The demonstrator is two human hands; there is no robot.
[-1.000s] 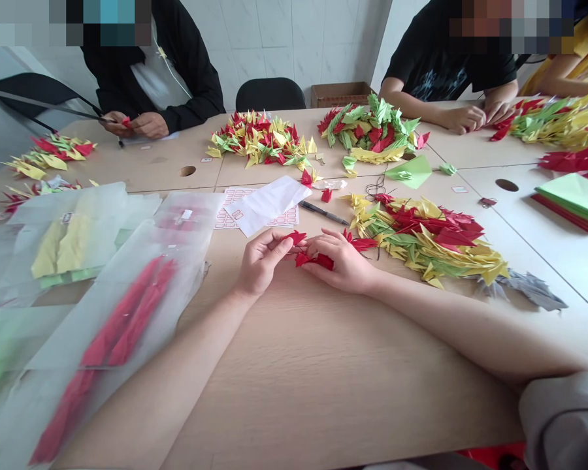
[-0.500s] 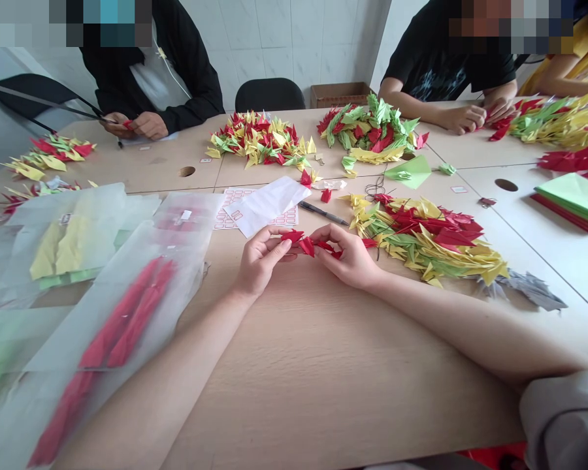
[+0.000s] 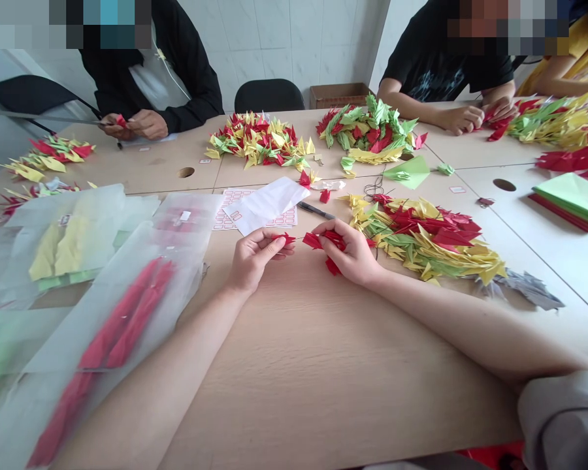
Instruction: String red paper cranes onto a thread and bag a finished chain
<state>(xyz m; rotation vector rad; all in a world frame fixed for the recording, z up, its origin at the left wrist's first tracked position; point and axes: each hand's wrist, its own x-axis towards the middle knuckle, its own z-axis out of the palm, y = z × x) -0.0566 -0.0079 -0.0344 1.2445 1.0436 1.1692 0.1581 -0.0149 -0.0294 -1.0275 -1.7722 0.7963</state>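
Near the middle of the table, my left hand [image 3: 253, 260] pinches a small red folded paper piece [image 3: 285, 239] between thumb and fingers. My right hand [image 3: 349, 253] is closed around several red folded paper pieces [image 3: 313, 241], some sticking out below the fingers. A thin line, perhaps thread or a needle, spans the short gap between the two hands. Right beside my right hand lies a pile of red, yellow and green folded papers [image 3: 431, 235]. Behind the hands are a black pen [image 3: 316, 210] and a white paper sheet [image 3: 267, 205].
Clear bags with red paper strands [image 3: 127, 313] cover the left side. More folded-paper piles [image 3: 259, 140] lie at the back. Green sheets [image 3: 575, 196] are stacked at right. Across the table, a person in a black jacket [image 3: 191, 72] and one in a black T-shirt [image 3: 436, 65] handle red pieces.
My hands have moved apart, opening a gap between the red pieces. My left hand has shifted slightly left, and more red paper now hangs below my right hand.
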